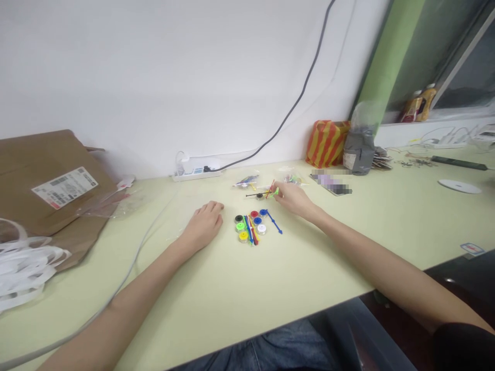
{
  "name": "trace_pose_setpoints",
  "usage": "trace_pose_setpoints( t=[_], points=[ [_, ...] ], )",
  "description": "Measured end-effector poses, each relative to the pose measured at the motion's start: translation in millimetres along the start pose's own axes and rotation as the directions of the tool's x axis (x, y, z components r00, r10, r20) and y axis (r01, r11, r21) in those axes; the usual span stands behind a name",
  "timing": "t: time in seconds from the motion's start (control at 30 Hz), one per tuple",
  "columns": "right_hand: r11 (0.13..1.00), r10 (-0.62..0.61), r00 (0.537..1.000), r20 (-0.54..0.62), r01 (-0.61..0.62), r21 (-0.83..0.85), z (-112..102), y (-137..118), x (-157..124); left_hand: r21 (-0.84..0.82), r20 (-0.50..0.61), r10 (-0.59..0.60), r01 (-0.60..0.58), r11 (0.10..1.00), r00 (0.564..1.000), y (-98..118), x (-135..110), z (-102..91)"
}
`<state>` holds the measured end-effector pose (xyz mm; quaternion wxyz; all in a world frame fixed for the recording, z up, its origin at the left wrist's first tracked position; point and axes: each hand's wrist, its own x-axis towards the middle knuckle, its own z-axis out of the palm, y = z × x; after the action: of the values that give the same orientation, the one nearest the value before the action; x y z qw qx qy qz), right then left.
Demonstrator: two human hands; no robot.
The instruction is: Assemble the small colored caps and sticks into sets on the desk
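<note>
Seven small round pieces [262,229] (blk, lt green, yellow, red, 2 blue, 1 white) sit on the pale table [301,299] around a bundle of thin coloured arrows [250,231], w/ one blue arrow [274,222] lying to the R, its far end at a blue piece. Just beyond, nearer the wall, a blk round piece [259,197] has a blk arrow [252,195] across it. R hand [292,198] is there too, fingertips bunched at a red stick [270,189] & a bright green bit; can't tell if they're actually pinched. L hand [207,221] lies palm down on the table L of the pieces, fingers loosely bent, nothing seen in it; hands well apart. Two clear bags w/ more coloured parts [246,181] lie behind. Labels: brown paper bag [46,154] at far L has a white shipping label [65,188], barcode & dense print, a bit of red at one corner, too small to read. Sticker [472,249] near the table edge at R, blue & red mark, text n/a at this res. Bottles [427,100] on the sill have labels, brand illegible. Phone [332,183] is pixelated, so unreadable. Striped red/yellow bag [327,144] stands by a grey bag [359,152] w/ a pale patch, also illegible.
</note>
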<state>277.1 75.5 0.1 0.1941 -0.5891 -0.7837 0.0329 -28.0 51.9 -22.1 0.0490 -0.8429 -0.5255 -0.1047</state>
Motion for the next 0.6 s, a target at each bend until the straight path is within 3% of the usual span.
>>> trace_pose_setpoints(
  t=[0.1,0.27,0.43,0.6],
  points=[
    [0.994,-0.081,0.993,-0.085,0.075,-0.075,15,6,6,-0.006,0.000,-0.015,0.015,1.000,1.000,1,0,-0.6],
    [0.962,-0.232,0.967,-0.109,0.211,-0.175,28,-2,13,-0.023,-0.005,-0.016,0.015,1.000,1.000,1,0,-0.9],
    [0.962,-0.258,0.957,-0.134,0.242,-0.126,31,-6,14,-0.005,-0.005,-0.011,0.011,1.000,1.000,2,0,-1.2],
    [0.978,-0.197,0.954,-0.226,0.208,0.023,30,-6,16,-0.020,-0.012,-0.007,0.007,1.000,1.000,-2,0,3.1]
  ],
)
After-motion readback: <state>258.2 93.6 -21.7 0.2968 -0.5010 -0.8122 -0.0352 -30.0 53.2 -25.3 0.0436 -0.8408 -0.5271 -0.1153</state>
